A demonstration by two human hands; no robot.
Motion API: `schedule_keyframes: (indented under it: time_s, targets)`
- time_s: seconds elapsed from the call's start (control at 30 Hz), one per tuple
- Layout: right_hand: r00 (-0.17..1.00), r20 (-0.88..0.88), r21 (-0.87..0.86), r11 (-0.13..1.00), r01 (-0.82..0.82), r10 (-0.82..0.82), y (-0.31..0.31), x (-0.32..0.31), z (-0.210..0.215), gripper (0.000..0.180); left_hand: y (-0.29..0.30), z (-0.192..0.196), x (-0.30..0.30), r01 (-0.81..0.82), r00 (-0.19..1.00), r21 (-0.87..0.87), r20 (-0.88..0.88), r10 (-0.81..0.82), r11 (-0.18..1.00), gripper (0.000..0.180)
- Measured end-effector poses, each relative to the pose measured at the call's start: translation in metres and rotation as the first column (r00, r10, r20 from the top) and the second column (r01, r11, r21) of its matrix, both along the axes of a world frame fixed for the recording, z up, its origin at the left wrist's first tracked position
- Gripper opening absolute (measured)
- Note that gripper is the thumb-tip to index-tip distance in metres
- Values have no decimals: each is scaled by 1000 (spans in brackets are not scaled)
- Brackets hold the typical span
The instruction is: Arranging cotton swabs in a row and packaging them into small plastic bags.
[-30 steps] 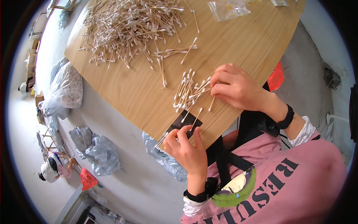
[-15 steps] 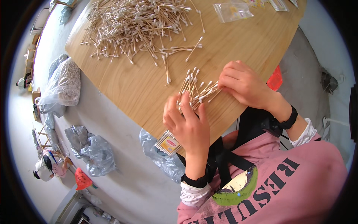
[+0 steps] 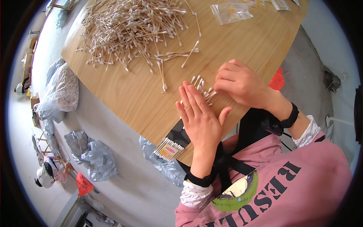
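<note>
My left hand (image 3: pixel 200 121) lies flat, fingers stretched and thumb apart, over a small group of cotton swabs (image 3: pixel 200 82) on the table (image 3: pixel 128 102). It covers much of that group; only white tips and short lengths of stick show past the fingers. To its right, my right hand (image 3: pixel 242 85) is closed, with curled fingertips pinching at the swab ends; how many swabs it holds is hidden. Beside my left wrist, at the table edge, a flat packet of cotton swabs (image 3: pixel 168 149) with a yellow and white label lies against a dark patterned piece (image 3: pixel 179 134).
A large heap of loose swabs (image 3: pixel 128 30) spreads over the far left of the table, with stray swabs nearer. A clear plastic bag (image 3: pixel 230 14) lies at the far side. Filled plastic bags (image 3: pixel 68 87) stand on the floor at left; another person (image 3: pixel 49 172) sits beyond.
My left hand has moved right and flattened over the small group of swabs, uncovering the dark piece by the packet. My right hand has shifted slightly left, still closed.
</note>
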State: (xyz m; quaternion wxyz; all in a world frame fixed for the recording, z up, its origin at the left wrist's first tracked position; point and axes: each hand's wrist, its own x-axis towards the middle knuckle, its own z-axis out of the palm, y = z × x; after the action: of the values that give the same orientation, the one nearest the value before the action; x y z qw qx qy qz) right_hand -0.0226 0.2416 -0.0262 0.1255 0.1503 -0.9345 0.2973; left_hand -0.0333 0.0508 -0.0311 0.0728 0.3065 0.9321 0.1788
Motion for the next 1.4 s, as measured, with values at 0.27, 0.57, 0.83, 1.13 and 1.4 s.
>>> schedule_keyframes:
  time_s: [0.27,0.57,0.83,1.13,1.4]
  targets:
    - [995,5,142,985,98,-99,52,-22,6,5,-7,-2,-1,23,999,-44,-26,-24,999,112]
    - [985,-122,13,992,123,-120,6,-72,-9,7,-23,-5,3,69,996,23,55,-71,997,110]
    - [950,-138,-226,943,244,-279,-23,-31,-7,11,1,14,3,-90,996,-111,13,91,990,115]
    - [958,-26,-254,929,269,-284,-20,12,-13,14,-10,6,45,70,997,-148,53,-63,986,120]
    - [948,40,-238,919,316,-316,-18,6,-4,21,2,4,-7,-16,997,-94,-82,8,995,112]
